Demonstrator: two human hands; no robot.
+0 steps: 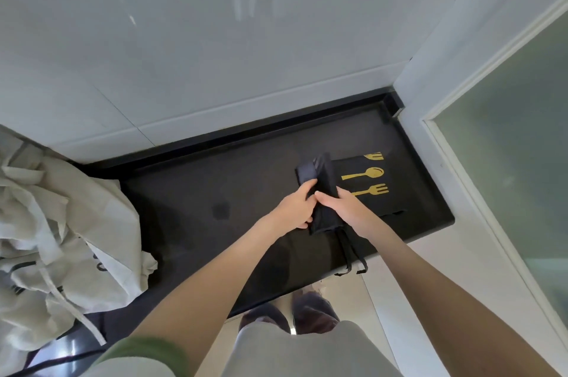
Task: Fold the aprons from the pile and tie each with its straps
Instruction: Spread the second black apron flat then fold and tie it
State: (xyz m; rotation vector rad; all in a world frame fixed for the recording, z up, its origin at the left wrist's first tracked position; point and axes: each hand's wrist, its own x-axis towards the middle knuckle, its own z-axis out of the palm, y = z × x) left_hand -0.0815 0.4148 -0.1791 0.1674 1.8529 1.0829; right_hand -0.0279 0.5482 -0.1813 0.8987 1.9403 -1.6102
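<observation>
black apron (pixel 324 174), folded narrow, gripped by curled fingers (pixel 308 185) of left hand (pixel 296 207) and right hand (pixel 347 207).

A black counter (pixel 199 180) (glossy) meets a white wall (pixel 215 38) beside frosted glass (pixel 516 146).

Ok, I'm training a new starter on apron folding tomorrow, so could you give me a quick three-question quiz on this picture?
1. True or false: the left hand and the right hand both grip the dark apron bundle.
2. Where does the pile of beige aprons lie? A) at the left end of the black counter; B) on the floor by the feet; C) on top of the bundle.
3. Fill in: the bundle's straps trail toward the person and reach over the counter's near ____.

Key: 1 true; 2 A; 3 edge.
</observation>
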